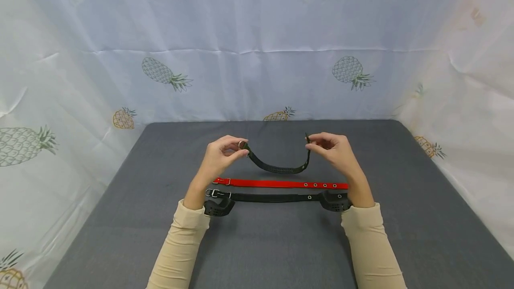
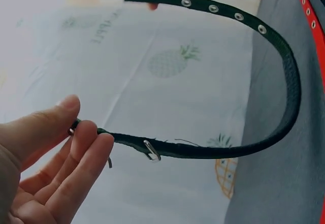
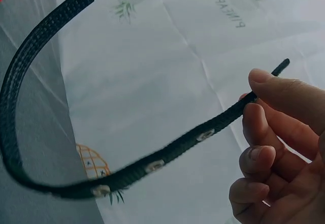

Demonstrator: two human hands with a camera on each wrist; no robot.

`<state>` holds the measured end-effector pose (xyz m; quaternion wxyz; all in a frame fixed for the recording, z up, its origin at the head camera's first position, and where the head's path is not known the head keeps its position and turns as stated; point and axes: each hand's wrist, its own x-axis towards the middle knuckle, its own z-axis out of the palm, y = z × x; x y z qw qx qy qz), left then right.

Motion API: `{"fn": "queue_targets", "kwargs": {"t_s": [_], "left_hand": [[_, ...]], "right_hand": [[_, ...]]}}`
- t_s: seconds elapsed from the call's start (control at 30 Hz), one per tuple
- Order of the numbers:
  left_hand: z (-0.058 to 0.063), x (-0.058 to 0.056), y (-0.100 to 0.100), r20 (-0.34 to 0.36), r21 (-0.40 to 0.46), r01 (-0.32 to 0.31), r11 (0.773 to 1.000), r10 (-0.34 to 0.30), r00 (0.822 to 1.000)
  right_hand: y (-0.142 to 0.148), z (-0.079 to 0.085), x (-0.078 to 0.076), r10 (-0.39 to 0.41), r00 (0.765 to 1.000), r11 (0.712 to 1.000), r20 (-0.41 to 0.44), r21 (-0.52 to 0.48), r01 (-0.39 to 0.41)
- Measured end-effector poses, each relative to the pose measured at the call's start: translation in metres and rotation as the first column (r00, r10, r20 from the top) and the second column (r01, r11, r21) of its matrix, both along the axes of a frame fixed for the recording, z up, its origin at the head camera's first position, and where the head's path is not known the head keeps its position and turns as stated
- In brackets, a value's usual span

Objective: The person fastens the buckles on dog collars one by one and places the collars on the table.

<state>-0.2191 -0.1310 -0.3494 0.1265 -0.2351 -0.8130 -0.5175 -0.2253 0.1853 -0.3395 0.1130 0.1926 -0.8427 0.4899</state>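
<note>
A dark green collar (image 1: 279, 170) hangs in a sagging curve between both hands, above the table. At its buckle end, the left hand (image 1: 222, 151) pinches it between thumb and fingers beside a metal ring. The small metal buckle (image 2: 152, 151) shows just past those fingertips in the left wrist view. The right hand (image 1: 336, 150) pinches the other end, with the tip sticking out past the thumb. Several metal eyelets (image 2: 213, 8) run along that end. Below the hands lie a red collar (image 1: 265, 183) and a black collar (image 1: 265, 198), stretched out side by side.
The grey table (image 1: 273, 244) extends around the collars. White curtains (image 1: 257, 26) printed with pineapples stand behind and at both sides. Black wrist cameras (image 1: 218, 208) hang under the wrists and overlap the black collar in the head view.
</note>
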Motion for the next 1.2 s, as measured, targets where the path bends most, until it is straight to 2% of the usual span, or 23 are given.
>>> {"fn": "queue_targets", "kwargs": {"t_s": [0.13, 0.27, 0.37, 0.47, 0.57, 0.7, 0.83, 1.0, 1.1, 1.2], "left_hand": [[-0.001, 0.001, 0.009, -0.045, 0.004, 0.046, 0.999, -0.046, 0.998], [-0.002, 0.001, 0.019, -0.121, 0.005, 0.087, 0.996, -0.086, 0.989], [-0.003, 0.0, 0.026, -0.177, -0.007, 0.102, 0.995, -0.102, 0.979], [-0.004, 0.0, 0.032, -0.202, -0.013, 0.106, 0.994, -0.106, 0.974], [-0.005, 0.0, 0.035, -0.204, -0.01, 0.099, 0.995, -0.098, 0.974], [-0.009, 0.0, 0.038, -0.188, 0.015, 0.102, 0.995, -0.098, 0.977], [-0.013, -0.002, 0.04, -0.135, 0.059, 0.131, 0.99, -0.122, 0.983], [-0.017, -0.003, 0.044, -0.048, 0.104, 0.145, 0.984, -0.141, 0.989], [-0.017, -0.003, 0.045, -0.047, 0.111, 0.14, 0.984, -0.135, 0.99], [-0.018, -0.003, 0.046, -0.075, 0.104, 0.13, 0.986, -0.123, 0.99]], "right_hand": [[-0.009, -0.002, 0.0, 0.048, 0.998, 0.998, -0.042, -0.024, -0.05], [-0.015, -0.002, 0.0, 0.061, 0.996, 0.997, -0.059, -0.04, -0.063], [-0.019, -0.003, 0.001, 0.066, 0.996, 0.997, -0.054, -0.046, -0.068], [-0.022, -0.004, 0.0, 0.073, 0.996, 0.996, -0.048, -0.051, -0.075], [-0.026, -0.006, -0.001, 0.096, 0.995, 0.993, -0.012, -0.068, -0.096], [-0.033, -0.007, -0.002, 0.182, 0.982, 0.979, 0.046, -0.104, -0.176], [-0.04, -0.006, -0.001, 0.254, 0.966, 0.96, 0.049, -0.134, -0.246], [-0.046, -0.004, 0.002, 0.275, 0.961, 0.954, 0.031, -0.131, -0.268], [-0.047, -0.004, 0.003, 0.264, 0.964, 0.959, 0.027, -0.118, -0.259], [-0.048, -0.004, 0.002, 0.253, 0.967, 0.962, 0.023, -0.115, -0.249]]}}
